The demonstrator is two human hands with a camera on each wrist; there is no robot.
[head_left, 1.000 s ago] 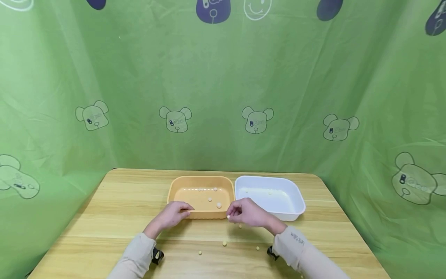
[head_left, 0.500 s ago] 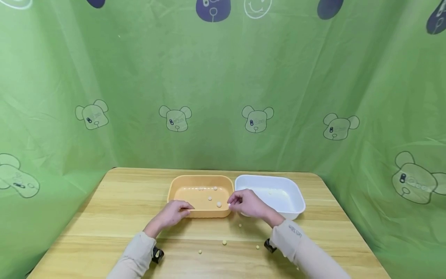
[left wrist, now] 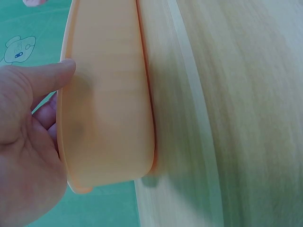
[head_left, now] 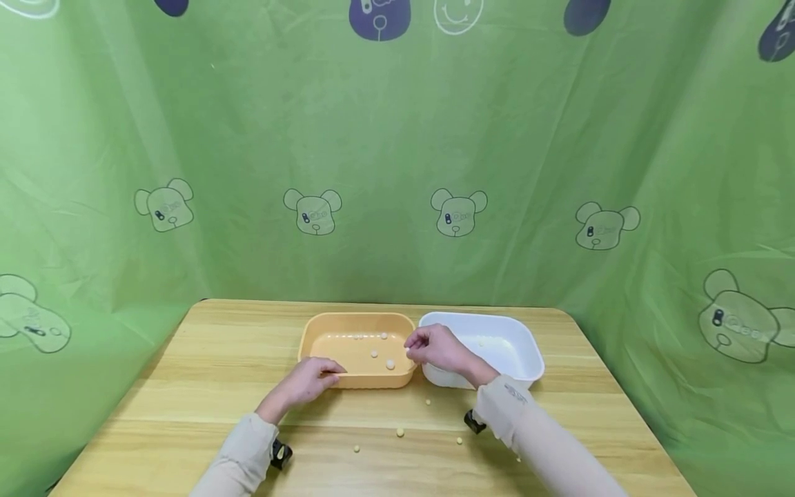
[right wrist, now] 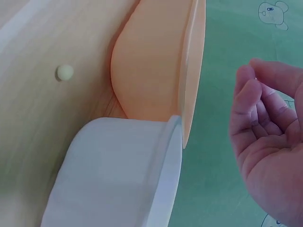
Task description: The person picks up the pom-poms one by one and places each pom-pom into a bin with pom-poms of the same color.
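Beige long sleeves point(head_left: 239, 455), black wrist-worn cameras point(head_left: 281, 454) (small print on right cuff)

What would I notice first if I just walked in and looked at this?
Two tubs sit side by side in the middle of the wooden table: an orange tub with a few small pale balls inside, and a white tub to its right. The left hand holds the orange tub's near rim, while the right hand hovers over its right edge, fingers pinched. More balls lie loose on the table.
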